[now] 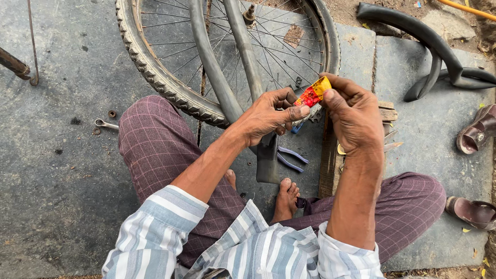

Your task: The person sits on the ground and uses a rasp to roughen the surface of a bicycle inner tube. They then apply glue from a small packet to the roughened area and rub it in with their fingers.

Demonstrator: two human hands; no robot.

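Observation:
Both my hands meet over my knees on a small red and yellow tube [313, 94]. My left hand [268, 114] pinches its lower end between thumb and fingers. My right hand [354, 116] grips its upper yellow end. A grey inner tube [219, 77] hangs out of the bicycle wheel [155, 72] and runs under my left hand to a flat end near my foot. The wheel lies on the stone floor in front of me.
Blue-handled pliers [289, 157] lie on the floor by my foot. A wooden block [330, 160] with small tools lies under my right arm. A spanner [106, 124] and a nut [112, 113] sit at left. A second black inner tube [439, 46] and sandals [478, 132] lie at right.

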